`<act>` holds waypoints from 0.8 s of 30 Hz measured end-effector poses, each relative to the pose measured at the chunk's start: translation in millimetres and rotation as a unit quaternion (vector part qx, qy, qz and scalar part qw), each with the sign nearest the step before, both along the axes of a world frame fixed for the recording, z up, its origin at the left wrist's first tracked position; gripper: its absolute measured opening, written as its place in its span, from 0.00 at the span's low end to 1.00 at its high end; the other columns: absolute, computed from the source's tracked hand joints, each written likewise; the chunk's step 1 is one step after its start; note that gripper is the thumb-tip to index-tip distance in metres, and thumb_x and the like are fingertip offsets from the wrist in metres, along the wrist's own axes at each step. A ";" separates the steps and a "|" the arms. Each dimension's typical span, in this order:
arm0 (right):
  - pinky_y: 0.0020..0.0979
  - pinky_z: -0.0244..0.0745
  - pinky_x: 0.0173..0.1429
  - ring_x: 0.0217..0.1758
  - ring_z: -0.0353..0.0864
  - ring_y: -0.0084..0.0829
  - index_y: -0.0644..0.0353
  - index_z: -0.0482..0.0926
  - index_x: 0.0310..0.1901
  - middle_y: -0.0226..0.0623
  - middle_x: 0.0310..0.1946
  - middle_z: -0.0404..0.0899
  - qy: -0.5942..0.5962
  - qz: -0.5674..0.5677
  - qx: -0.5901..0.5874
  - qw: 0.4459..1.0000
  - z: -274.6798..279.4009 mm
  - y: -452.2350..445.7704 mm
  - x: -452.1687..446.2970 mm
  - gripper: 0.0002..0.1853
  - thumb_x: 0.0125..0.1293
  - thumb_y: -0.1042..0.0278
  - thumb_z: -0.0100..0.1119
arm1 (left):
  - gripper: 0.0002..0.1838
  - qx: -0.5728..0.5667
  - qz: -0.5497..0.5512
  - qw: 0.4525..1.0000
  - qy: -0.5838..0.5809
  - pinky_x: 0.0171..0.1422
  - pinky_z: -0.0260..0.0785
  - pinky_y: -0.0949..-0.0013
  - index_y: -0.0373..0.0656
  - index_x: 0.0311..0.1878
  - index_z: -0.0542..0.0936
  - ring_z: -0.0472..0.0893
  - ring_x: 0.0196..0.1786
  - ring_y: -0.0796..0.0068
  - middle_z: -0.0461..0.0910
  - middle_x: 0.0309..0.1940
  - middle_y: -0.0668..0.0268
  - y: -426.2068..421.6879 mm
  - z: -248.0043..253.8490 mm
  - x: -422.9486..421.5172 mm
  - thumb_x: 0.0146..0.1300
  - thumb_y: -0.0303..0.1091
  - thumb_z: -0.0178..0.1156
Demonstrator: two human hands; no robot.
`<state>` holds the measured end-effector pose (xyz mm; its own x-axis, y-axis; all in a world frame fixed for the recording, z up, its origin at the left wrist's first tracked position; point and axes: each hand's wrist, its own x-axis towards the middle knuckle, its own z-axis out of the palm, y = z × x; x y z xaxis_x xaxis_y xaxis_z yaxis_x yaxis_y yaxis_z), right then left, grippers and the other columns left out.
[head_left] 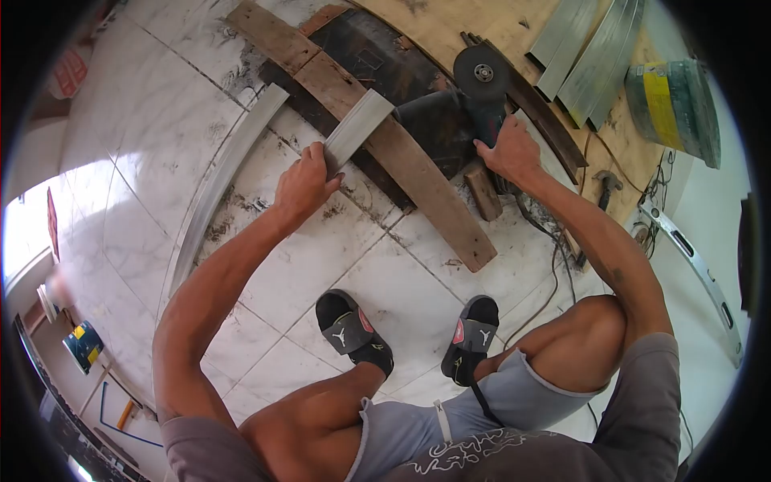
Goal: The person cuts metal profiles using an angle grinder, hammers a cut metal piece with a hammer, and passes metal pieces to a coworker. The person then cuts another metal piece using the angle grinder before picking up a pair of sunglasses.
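Note:
My left hand (305,186) grips the near end of a short pale grey trim piece (357,128), whose far end lies over a long brown wooden plank (426,173). In my right hand (511,153) is an angle grinder (487,116), its dark cutting disc (474,74) pointing away from me. The disc is apart from the trim piece. A longer pale trim length (229,169) lies on the floor left of my left hand. Close below the grinder is a small wooden block (482,191).
Metal profiles (598,72) lie on a tan board (482,22) at upper right, near a dark bucket with a yellow label (665,104). A hammer (608,189), a spirit level (695,273) and loose cables (554,273) lie to the right. Dust marks the white tiles (273,309).

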<state>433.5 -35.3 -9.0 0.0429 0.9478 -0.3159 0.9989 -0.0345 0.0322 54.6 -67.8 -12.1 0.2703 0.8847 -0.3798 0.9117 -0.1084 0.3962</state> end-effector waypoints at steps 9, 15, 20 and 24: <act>0.41 0.87 0.44 0.45 0.88 0.50 0.77 0.63 0.60 0.58 0.50 0.74 0.018 -0.022 -0.010 1.000 -1.5 -8.5 -0.3 0.46 0.61 0.39 0.70 | 0.34 -0.010 0.007 1.000 -0.007 0.48 0.75 0.45 0.39 0.56 0.62 0.84 0.43 0.38 0.82 0.43 0.42 2.3 -9.0 -0.3 0.62 0.49 0.71; 0.42 0.86 0.46 0.48 0.88 0.50 0.78 0.63 0.61 0.60 0.52 0.76 0.037 -0.018 -0.010 0.999 0.1 -15.0 4.3 0.45 0.63 0.40 0.69 | 0.35 -0.004 0.000 1.000 0.007 0.48 0.74 0.46 0.40 0.55 0.62 0.84 0.44 0.40 0.83 0.41 0.43 3.2 -7.6 0.6 0.60 0.51 0.72; 0.46 0.84 0.51 0.49 0.87 0.53 0.77 0.65 0.61 0.60 0.53 0.78 0.048 -0.020 -0.048 0.997 12.4 -17.8 9.7 0.44 0.63 0.39 0.68 | 0.39 0.007 -0.021 0.999 0.026 0.47 0.76 0.47 0.37 0.59 0.64 0.84 0.46 0.41 0.82 0.48 0.43 2.0 3.5 6.3 0.59 0.52 0.73; 0.47 0.83 0.53 0.51 0.87 0.54 0.76 0.68 0.59 0.59 0.51 0.80 0.055 -0.005 -0.036 0.998 22.6 -24.7 16.6 0.43 0.63 0.38 0.68 | 0.37 0.048 -0.035 0.998 0.033 0.48 0.76 0.49 0.39 0.60 0.65 0.85 0.47 0.43 0.83 0.48 0.45 -5.6 13.0 8.6 0.59 0.52 0.73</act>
